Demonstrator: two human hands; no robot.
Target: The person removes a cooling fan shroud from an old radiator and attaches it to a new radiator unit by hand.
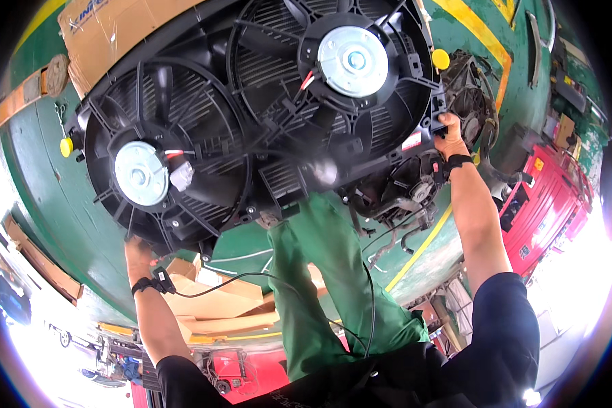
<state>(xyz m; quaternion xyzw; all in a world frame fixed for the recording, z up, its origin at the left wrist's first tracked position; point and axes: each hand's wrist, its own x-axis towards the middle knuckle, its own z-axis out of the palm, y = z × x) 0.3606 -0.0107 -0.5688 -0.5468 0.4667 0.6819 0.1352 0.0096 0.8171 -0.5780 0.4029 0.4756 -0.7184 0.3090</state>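
Note:
A large black radiator fan assembly (265, 166) with two fans and silver motor hubs fills the upper middle, tilted up to the right. My right hand (451, 138) is closed around its right lower corner. At its lower left edge is my left hand (138, 253), with the fingers hidden behind the frame as it grips. A white connector (181, 177) on a short lead hangs by the left fan. Yellow round caps stick out on both sides, one at the right (440, 59) and one at the left (66, 147).
A cardboard box (115, 34) lies beyond the assembly. Dark used engine parts (415, 183) sit on the green floor (54, 204) at the right. Flattened cardboard (217, 297) lies near my legs. A red machine (547, 204) stands at far right. A black cable (258, 275) runs from my left wrist.

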